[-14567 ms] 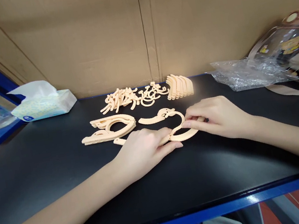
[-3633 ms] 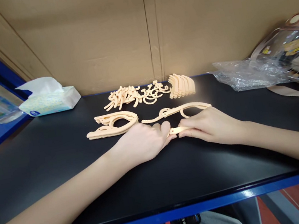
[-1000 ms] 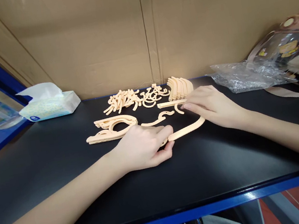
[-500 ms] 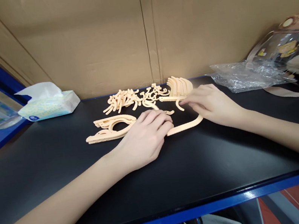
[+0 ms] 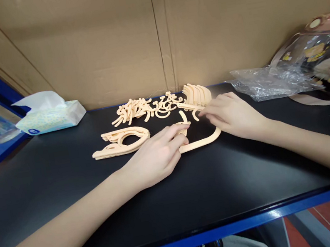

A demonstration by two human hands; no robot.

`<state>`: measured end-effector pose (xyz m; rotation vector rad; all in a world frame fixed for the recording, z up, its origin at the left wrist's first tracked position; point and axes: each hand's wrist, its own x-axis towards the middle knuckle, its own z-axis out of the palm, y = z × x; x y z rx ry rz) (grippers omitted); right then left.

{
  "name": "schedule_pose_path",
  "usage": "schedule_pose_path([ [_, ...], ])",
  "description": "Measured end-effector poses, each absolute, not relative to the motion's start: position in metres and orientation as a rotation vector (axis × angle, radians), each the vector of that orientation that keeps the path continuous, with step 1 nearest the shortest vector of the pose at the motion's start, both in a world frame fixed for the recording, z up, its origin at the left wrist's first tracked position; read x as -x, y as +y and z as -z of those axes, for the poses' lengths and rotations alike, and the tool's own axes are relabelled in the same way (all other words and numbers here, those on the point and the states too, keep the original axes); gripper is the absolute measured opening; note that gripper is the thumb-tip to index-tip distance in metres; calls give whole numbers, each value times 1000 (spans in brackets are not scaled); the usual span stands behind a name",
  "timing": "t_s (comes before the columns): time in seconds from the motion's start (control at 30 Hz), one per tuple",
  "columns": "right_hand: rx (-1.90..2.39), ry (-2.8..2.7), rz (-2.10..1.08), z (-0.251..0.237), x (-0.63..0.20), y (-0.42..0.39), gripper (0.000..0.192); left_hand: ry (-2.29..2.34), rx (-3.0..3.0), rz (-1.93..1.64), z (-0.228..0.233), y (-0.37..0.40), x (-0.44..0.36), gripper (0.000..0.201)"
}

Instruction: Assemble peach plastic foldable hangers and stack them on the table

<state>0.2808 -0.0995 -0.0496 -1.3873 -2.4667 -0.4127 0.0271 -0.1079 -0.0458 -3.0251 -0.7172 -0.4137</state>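
A pale peach plastic curved arm (image 5: 201, 141) is seen lying flat on the black table (image 5: 196, 194), between the two hands. It is a slim, smooth, flat strip, bowed gently along its length, with a matt finish. A smaller hook piece (image 5: 184, 117) of the same colour is noted just behind it, rising from the left fingertips.

The left hand (image 5: 155, 159) is laid palm down at the arm's near-left end; its thumb and fingers are closed on that end and on the base of the hook piece. The right hand (image 5: 235, 115) is placed at the far-right end, fingers bent and pinched about a short hooked part (image 5: 195, 113); whether the curved arm itself is gripped there cannot be told, as the end is hidden under the fingers.

The long axis of the arm is observed to run left to right, the right end turned up and away toward the back of the table, the hollow of the bow facing the back.

Behind are recorded a loose heap of parts (image 5: 146, 109), a stacked row of pieces (image 5: 198, 93) and finished hangers (image 5: 120, 141) to the left.
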Motion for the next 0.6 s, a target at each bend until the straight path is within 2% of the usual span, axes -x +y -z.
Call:
schedule_pose_path([
  [0.37, 1406, -2508, 398, 52, -279, -100, 30, -668, 3117, 467, 43, -112, -30, 15],
  [0.6, 1398, -2545, 387, 50, -279, -101, 30, -692, 3129, 452, 43, -112, -30, 17],
])
